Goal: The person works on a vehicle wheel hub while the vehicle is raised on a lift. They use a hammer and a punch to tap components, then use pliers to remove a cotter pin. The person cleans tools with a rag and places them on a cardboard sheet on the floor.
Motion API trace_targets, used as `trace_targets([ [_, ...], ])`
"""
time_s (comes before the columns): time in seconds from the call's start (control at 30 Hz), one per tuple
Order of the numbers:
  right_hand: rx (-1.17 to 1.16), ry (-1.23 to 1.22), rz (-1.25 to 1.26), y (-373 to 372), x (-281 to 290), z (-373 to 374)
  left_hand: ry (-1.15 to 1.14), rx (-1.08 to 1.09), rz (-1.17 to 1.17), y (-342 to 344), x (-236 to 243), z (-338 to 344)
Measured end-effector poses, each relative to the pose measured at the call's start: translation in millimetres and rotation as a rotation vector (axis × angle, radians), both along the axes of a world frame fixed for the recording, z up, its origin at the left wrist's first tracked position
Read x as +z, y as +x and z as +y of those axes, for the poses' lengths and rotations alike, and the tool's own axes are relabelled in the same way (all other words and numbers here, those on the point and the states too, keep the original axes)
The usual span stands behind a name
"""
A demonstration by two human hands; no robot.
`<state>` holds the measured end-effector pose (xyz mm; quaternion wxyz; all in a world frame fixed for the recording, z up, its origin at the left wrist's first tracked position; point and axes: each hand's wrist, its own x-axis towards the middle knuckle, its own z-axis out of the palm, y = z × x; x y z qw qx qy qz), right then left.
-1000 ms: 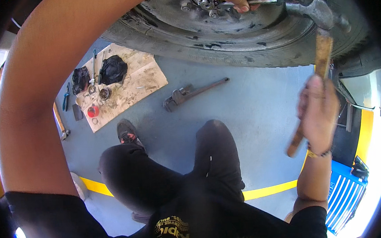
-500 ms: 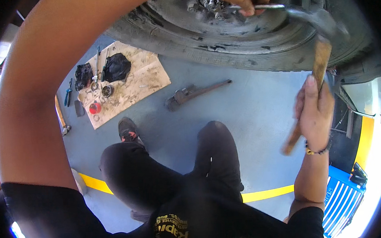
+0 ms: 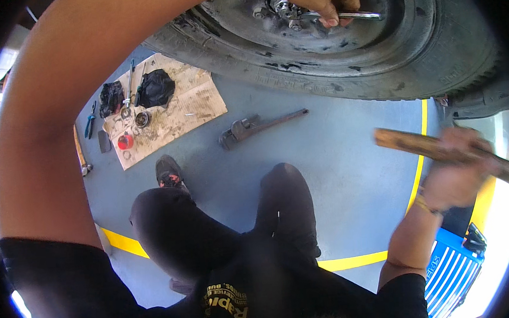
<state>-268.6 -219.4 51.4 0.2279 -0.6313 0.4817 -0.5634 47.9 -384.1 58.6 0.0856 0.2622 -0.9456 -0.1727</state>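
My left hand (image 3: 329, 3) is closed around a slim metal bar, chisel- or punch-like (image 3: 368, 15), that points at the hub (image 3: 280, 3) of a large wheel (image 3: 341, 54). The bar's inner end rests at or close to the hub nuts; exact contact is hard to see. Out to the right, clear of the wheel, my right hand (image 3: 456, 173) grips a hammer by its wooden handle (image 3: 411, 142). Motion smears this hand. The hammer's head cannot be made out near the dark right rim.
On the floor lies a rusty pipe wrench (image 3: 261, 126). Stained cardboard (image 3: 195, 95) at left bears black plastic bags (image 3: 156, 88), a red cap (image 3: 125, 141) and a round metal part (image 3: 142, 119). Pliers (image 3: 90, 120) and another hammer (image 3: 82, 155) lie beside it. A blue slatted object (image 3: 450, 269) stands lower right.
The hammer has swung away from the bar's outer end, rightward and down toward me, and its handle has turned. My left hand keeps the bar at the hub.
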Motion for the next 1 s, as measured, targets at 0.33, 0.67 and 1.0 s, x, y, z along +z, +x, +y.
trace_targets([
  [0.33,0.039,-0.049,-0.029,9,-16,2,-0.032,-0.049,-0.024,-3,-2,-8],
  [0.67,-0.036,-0.003,0.484,-5,-14,-4,-0.051,-0.054,0.001,-3,-4,-10],
  [1.0,0.241,0.036,-0.023,-40,-29,50,-0.031,-0.184,0.156,-2,-39,78],
])
